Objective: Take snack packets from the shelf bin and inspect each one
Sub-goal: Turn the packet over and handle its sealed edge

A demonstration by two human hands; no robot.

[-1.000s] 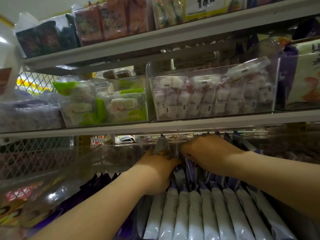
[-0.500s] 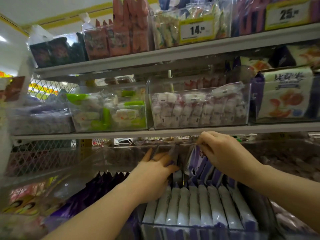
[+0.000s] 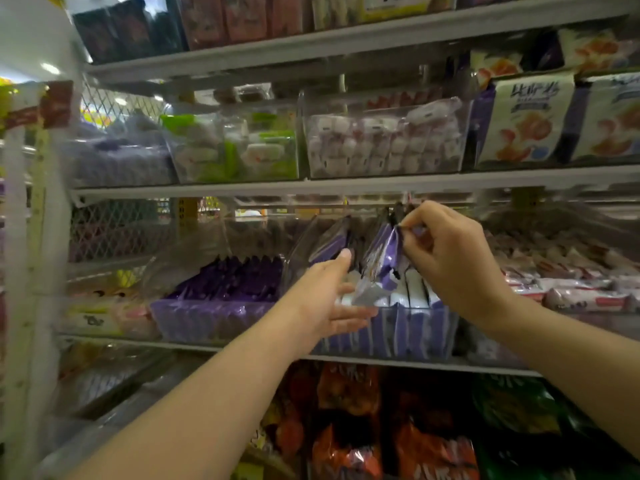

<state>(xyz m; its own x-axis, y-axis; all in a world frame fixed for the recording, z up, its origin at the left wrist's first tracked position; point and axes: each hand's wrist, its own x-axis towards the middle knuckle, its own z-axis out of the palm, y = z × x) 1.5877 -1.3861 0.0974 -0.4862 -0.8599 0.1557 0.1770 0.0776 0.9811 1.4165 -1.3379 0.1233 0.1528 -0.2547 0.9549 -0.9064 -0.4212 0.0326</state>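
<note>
Grey metal shelf boards are stacked in tiers: a top board [image 3: 346, 38], a middle board [image 3: 346, 184] and a lower board [image 3: 433, 362]. A wire mesh panel [image 3: 114, 233] is fitted behind the left bay, beside a white upright post [image 3: 17, 254]. A bright ceiling light [image 3: 50, 68] is glimpsed at upper left.
</note>
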